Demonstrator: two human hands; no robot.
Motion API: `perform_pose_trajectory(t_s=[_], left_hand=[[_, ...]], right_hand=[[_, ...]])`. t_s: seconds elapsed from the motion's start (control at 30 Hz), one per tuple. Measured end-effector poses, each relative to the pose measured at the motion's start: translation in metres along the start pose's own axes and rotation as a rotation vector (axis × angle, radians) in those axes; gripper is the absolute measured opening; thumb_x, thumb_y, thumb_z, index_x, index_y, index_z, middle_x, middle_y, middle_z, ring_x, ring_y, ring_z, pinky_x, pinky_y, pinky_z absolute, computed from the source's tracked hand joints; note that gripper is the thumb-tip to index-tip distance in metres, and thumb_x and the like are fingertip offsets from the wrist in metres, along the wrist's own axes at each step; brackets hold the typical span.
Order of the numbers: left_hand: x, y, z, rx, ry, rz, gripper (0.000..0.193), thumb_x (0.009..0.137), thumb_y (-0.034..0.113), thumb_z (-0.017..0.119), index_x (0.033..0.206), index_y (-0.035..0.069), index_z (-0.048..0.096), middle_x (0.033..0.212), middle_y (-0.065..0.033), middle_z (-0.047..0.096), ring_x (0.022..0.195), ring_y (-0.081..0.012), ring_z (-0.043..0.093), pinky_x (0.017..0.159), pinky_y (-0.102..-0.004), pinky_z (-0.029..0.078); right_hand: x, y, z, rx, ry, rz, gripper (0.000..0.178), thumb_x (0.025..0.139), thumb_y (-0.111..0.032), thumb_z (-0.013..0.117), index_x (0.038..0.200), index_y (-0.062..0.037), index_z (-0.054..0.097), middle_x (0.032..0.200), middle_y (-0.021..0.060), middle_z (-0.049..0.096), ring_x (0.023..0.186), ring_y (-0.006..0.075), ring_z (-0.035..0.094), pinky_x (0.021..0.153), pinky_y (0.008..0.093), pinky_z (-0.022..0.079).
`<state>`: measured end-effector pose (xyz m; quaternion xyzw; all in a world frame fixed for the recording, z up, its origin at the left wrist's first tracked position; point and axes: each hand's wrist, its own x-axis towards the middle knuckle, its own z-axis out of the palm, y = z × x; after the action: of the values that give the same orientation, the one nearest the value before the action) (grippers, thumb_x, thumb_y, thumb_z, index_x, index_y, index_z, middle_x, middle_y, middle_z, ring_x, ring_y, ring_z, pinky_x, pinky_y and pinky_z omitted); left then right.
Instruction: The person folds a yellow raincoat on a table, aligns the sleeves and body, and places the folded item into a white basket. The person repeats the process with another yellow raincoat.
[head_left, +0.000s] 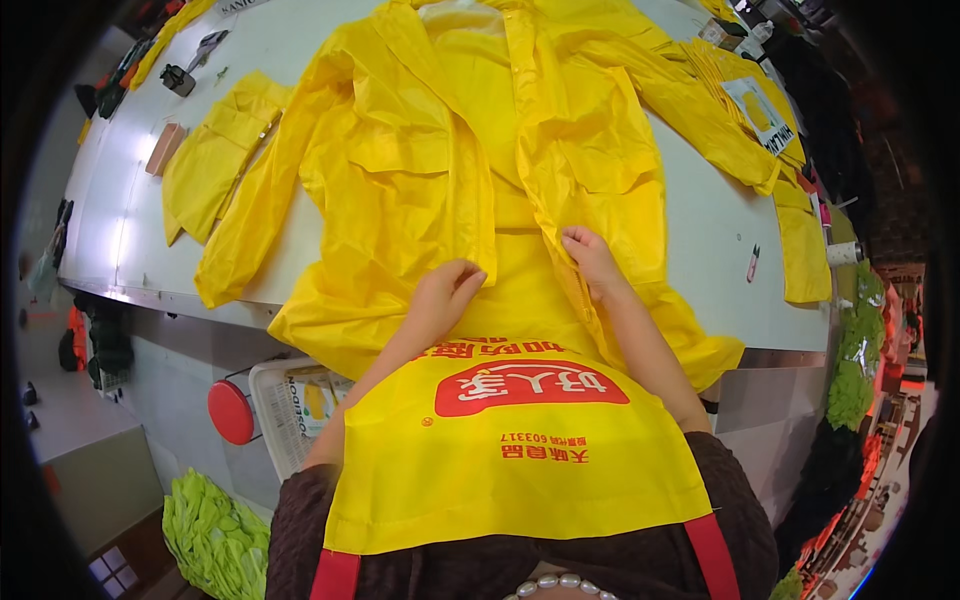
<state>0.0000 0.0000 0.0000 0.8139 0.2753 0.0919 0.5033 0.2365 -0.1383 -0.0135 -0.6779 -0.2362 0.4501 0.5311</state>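
A yellow raincoat (390, 140) lies spread on the white table (700, 230), front up, with its collar away from me and its lower part hanging over the near edge. The front is parted down the middle, showing the yellow inside. My left hand (447, 295) pinches the left front edge near the bottom. My right hand (592, 258) is closed on the right front edge, slightly farther up. Both sleeves reach out to the sides. The fingertips are partly hidden by folds of the raincoat.
Folded yellow garments (225, 150) lie at the left, near a brown block (165, 148) and a small dark container (178, 80). At right are a stack of yellow pieces (705, 75), a small cutter (752, 264) and a thread spool (845, 253). Below stand a red stool (231, 412) and a white basket (268, 405).
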Motion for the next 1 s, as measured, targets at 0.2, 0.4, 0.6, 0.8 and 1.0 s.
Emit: perform_pose_trajectory(t_s=[0.2, 0.4, 0.6, 0.8, 1.0], left_hand=[[0.066, 0.079, 0.014, -0.829, 0.055, -0.424, 0.026, 0.088, 0.028, 0.059, 0.095, 0.003, 0.058, 0.070, -0.0026, 0.056, 0.066, -0.0127, 0.058, 0.059, -0.0257, 0.049], [0.133, 0.066, 0.023, -1.110, -0.103, -0.558, 0.023, 0.078, 0.023, 0.069, 0.082, 0.006, 0.054, 0.063, -0.0015, 0.053, 0.053, -0.0124, 0.052, 0.047, -0.0242, 0.045], [0.153, 0.061, 0.000, 0.192, 0.362, 0.134, 0.011, 0.075, 0.006, 0.063, 0.078, 0.005, 0.052, 0.064, -0.0003, 0.052, 0.055, -0.0137, 0.053, 0.042, -0.0276, 0.038], [0.154, 0.098, -0.005, -0.540, 0.355, -0.114, 0.017, 0.081, 0.016, 0.063, 0.090, 0.003, 0.057, 0.073, -0.0016, 0.052, 0.059, -0.0109, 0.051, 0.053, -0.0240, 0.043], [0.065, 0.067, -0.002, -0.592, 0.192, -0.179, 0.023, 0.084, 0.022, 0.064, 0.093, 0.003, 0.056, 0.069, -0.0011, 0.053, 0.059, -0.0091, 0.053, 0.048, -0.0239, 0.046]], right_hand=[[-0.026, -0.049, 0.015, 0.422, -0.069, 0.140, 0.020, 0.092, -0.017, 0.052, 0.105, -0.0028, 0.055, 0.083, 0.0015, 0.059, 0.074, 0.0064, 0.054, 0.068, 0.0217, 0.045], [-0.048, -0.043, 0.028, -0.176, -0.019, -0.229, 0.029, 0.091, -0.021, 0.053, 0.109, 0.0014, 0.050, 0.087, 0.0059, 0.059, 0.081, 0.0091, 0.054, 0.068, 0.0234, 0.045], [-0.084, -0.023, 0.033, -0.917, 0.036, -0.521, 0.023, 0.087, -0.022, 0.057, 0.087, 0.0013, 0.055, 0.068, 0.0067, 0.050, 0.065, 0.0094, 0.047, 0.059, 0.0250, 0.039], [-0.061, -0.032, 0.048, 0.056, -0.045, -0.019, 0.024, 0.087, -0.019, 0.058, 0.070, -0.0035, 0.054, 0.062, -0.0057, 0.040, 0.060, 0.0037, 0.035, 0.051, 0.0240, 0.030], [-0.052, -0.038, 0.054, 0.235, -0.006, -0.101, 0.014, 0.086, -0.015, 0.061, 0.085, -0.0010, 0.059, 0.069, -0.0063, 0.048, 0.062, 0.0019, 0.040, 0.054, 0.0196, 0.033]])
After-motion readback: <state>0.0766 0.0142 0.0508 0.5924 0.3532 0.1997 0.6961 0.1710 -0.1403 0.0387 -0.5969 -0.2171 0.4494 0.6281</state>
